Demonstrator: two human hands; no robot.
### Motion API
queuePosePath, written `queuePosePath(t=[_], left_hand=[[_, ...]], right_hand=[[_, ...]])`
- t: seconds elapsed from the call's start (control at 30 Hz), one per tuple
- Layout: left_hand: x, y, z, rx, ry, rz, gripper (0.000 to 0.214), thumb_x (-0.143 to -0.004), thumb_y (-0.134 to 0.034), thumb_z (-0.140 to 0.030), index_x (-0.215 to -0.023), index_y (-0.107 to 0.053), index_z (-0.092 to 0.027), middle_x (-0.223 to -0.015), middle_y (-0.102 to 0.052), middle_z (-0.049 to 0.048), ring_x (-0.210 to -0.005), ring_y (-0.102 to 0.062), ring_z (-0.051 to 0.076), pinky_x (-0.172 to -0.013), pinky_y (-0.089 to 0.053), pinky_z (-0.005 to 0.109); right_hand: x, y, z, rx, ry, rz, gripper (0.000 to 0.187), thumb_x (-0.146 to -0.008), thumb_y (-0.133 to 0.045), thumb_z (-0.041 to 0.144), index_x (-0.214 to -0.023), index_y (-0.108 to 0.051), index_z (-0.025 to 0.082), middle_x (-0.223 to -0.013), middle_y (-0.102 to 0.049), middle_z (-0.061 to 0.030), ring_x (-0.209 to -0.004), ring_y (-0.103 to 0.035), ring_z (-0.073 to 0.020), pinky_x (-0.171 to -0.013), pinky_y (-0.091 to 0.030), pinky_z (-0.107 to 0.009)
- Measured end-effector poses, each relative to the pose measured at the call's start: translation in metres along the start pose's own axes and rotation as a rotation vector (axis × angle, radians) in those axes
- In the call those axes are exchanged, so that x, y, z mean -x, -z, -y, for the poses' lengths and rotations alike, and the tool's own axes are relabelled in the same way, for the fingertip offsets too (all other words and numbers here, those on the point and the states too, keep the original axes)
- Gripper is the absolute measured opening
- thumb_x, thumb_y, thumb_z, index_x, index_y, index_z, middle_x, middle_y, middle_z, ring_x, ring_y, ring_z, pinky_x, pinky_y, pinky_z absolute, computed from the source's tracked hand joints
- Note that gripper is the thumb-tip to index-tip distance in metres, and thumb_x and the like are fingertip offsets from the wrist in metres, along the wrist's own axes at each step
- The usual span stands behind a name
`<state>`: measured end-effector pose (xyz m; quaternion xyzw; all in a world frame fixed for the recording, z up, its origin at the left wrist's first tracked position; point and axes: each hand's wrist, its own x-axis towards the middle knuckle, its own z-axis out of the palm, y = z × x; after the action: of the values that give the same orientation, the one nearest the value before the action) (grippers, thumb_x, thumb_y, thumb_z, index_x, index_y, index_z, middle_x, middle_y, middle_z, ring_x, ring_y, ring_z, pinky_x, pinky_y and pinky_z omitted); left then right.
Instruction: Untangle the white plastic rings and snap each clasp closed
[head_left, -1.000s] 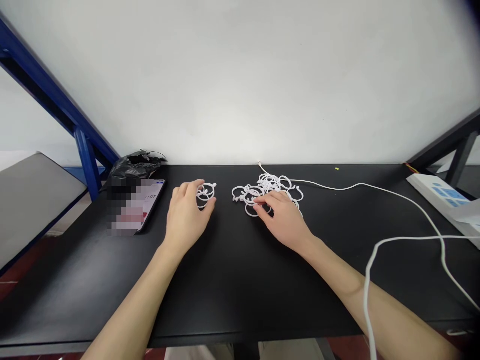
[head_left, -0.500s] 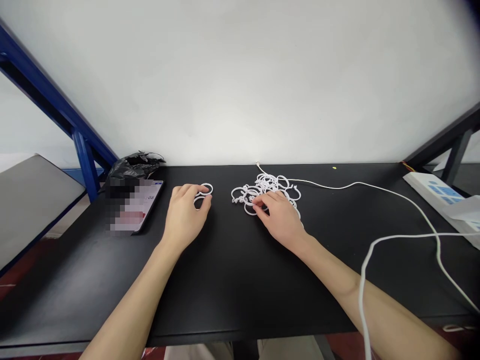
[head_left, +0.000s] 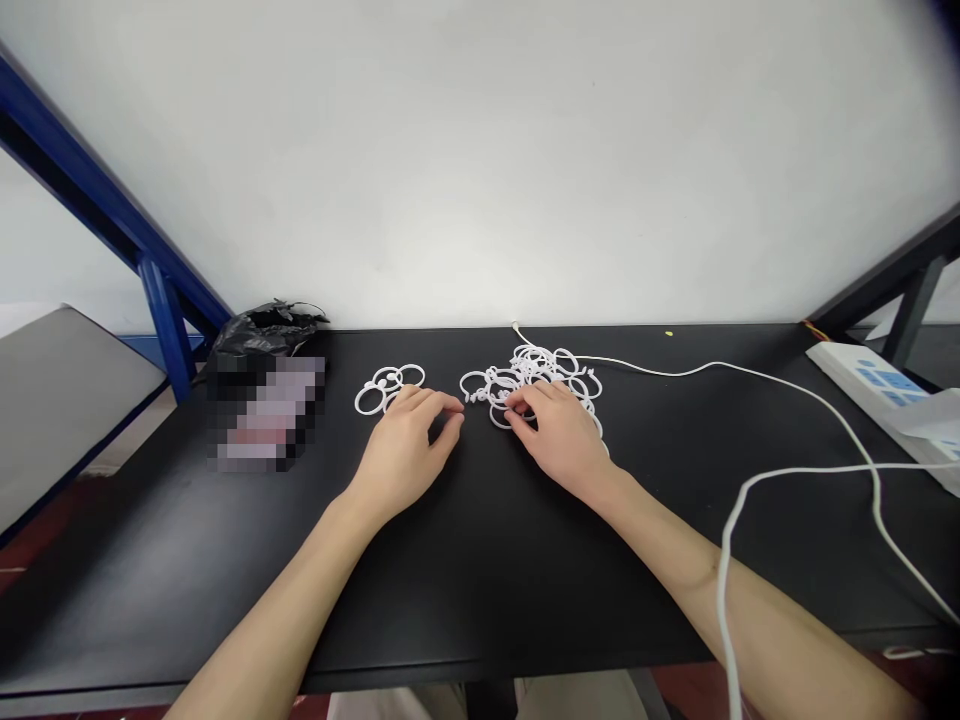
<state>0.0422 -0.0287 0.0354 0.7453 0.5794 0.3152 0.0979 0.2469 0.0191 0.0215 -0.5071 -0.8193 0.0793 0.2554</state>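
My left hand (head_left: 406,445) hovers over the desk between two groups of white rings, thumb and forefinger apart, with nothing seen between them. Just beyond its knuckles lie several thin white rings (head_left: 369,402) with small knot-like bumps, partly hidden by the fingers. My right hand (head_left: 559,430) rests at the front of a tangled heap of the same white rings (head_left: 536,362). Its thumb and forefinger are pinched at the edge of one white ring (head_left: 499,418); the fingers hide part of the heap.
A black desk (head_left: 457,580) runs along a white wall. At the left are a black plastic bag (head_left: 262,325) and a blurred phone (head_left: 274,415). A white cable (head_left: 720,364) crosses the right side and passes over my right forearm. A white-and-blue packet (head_left: 877,375) lies at far right.
My left hand has let go of the left group of rings and moved right toward the heap, leaving those rings in view. My right hand has stayed at the heap.
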Motion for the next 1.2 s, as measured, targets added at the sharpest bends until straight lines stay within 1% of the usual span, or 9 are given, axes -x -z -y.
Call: queuePosePath(t=[0.27,0.37,0.47,0.57,0.73,0.83,1.0,1.1,1.2], left_hand=[[0.0,0.001,0.0,0.016,0.021,0.032,0.018,-0.094,-0.05,-0.029,-0.096,-0.066,-0.022,-0.095,-0.07,0.0035,-0.099,-0.059,0.023,-0.081,-0.051,0.037],[0.0,0.001,-0.001,0.071,0.049,0.025,0.021,-0.094,-0.051,-0.034,-0.102,-0.066,-0.022,-0.102,-0.07,0.0048,-0.102,-0.061,0.024,-0.087,-0.051,0.04],[0.0,0.003,-0.004,0.227,0.125,0.042,0.034,-0.093,-0.053,-0.043,-0.119,-0.062,-0.023,-0.119,-0.067,0.0057,-0.105,-0.063,0.023,-0.093,-0.051,0.041],[0.0,0.006,-0.009,0.421,0.162,0.108,0.044,-0.093,-0.053,-0.046,-0.13,-0.056,-0.024,-0.129,-0.064,0.0064,-0.108,-0.064,0.022,-0.095,-0.051,0.04],[0.0,0.006,-0.016,0.572,0.119,0.174,0.034,-0.093,-0.055,-0.043,-0.119,-0.06,-0.023,-0.118,-0.068,0.0053,-0.102,-0.066,0.02,-0.092,-0.053,0.037],[0.001,0.003,-0.015,0.529,0.139,0.133,0.035,-0.092,-0.057,-0.042,-0.12,-0.059,-0.022,-0.108,-0.069,0.005,-0.095,-0.066,0.019,-0.086,-0.055,0.036],[0.003,-0.004,-0.01,0.199,0.095,0.005,0.045,-0.088,-0.06,-0.037,-0.131,-0.053,-0.023,-0.107,-0.063,0.006,-0.087,-0.063,0.019,-0.079,-0.055,0.037],[0.007,-0.006,-0.012,0.147,-0.018,0.039,0.047,-0.089,-0.058,-0.033,-0.134,-0.05,-0.025,-0.113,-0.059,0.007,-0.091,-0.062,0.019,-0.079,-0.055,0.035],[0.01,-0.006,-0.016,0.186,-0.088,0.078,0.048,-0.089,-0.058,-0.03,-0.136,-0.049,-0.027,-0.116,-0.057,0.0072,-0.097,-0.062,0.02,-0.084,-0.054,0.035]], right_hand=[[0.001,0.005,0.005,-0.056,0.009,-0.018,0.007,-0.091,-0.058,0.023,-0.088,-0.064,0.023,-0.085,-0.066,-0.0025,-0.09,-0.058,-0.0223,-0.083,-0.046,-0.038],[0.004,0.008,0.011,-0.208,0.053,-0.061,0.006,-0.091,-0.058,0.024,-0.09,-0.064,0.024,-0.087,-0.067,-0.0022,-0.09,-0.06,-0.0208,-0.084,-0.048,-0.037],[0.009,0.01,0.018,-0.412,0.09,-0.08,0.006,-0.091,-0.06,0.027,-0.093,-0.064,0.024,-0.09,-0.069,-0.0012,-0.086,-0.063,-0.0177,-0.076,-0.052,-0.031],[0.012,0.011,0.024,-0.529,0.106,-0.037,0.005,-0.09,-0.062,0.028,-0.093,-0.064,0.025,-0.091,-0.07,0.0007,-0.081,-0.065,-0.0151,-0.07,-0.053,-0.028],[0.015,0.01,0.03,-0.626,0.133,0.09,0.005,-0.093,-0.059,0.028,-0.093,-0.063,0.025,-0.092,-0.07,0.0017,-0.078,-0.066,-0.0128,-0.069,-0.055,-0.027],[0.015,0.009,0.03,-0.622,0.098,0.095,0.007,-0.093,-0.057,0.028,-0.096,-0.062,0.024,-0.092,-0.07,0.0004,-0.08,-0.067,-0.0136,-0.07,-0.056,-0.027],[0.013,0.01,0.026,-0.628,-0.012,0.002,0.022,-0.093,-0.057,0.032,-0.113,-0.06,0.024,-0.096,-0.07,-0.0031,-0.084,-0.067,-0.0157,-0.074,-0.057,-0.03],[0.012,0.012,0.024,-0.677,-0.006,0.001,0.032,-0.09,-0.063,0.039,-0.118,-0.061,0.025,-0.099,-0.07,-0.0034,-0.086,-0.068,-0.0166,-0.074,-0.058,-0.031],[0.012,0.013,0.023,-0.696,0.031,-0.004,0.025,-0.087,-0.067,0.04,-0.108,-0.066,0.027,-0.105,-0.071,-0.003,-0.088,-0.068,-0.0169,-0.076,-0.059,-0.031]])
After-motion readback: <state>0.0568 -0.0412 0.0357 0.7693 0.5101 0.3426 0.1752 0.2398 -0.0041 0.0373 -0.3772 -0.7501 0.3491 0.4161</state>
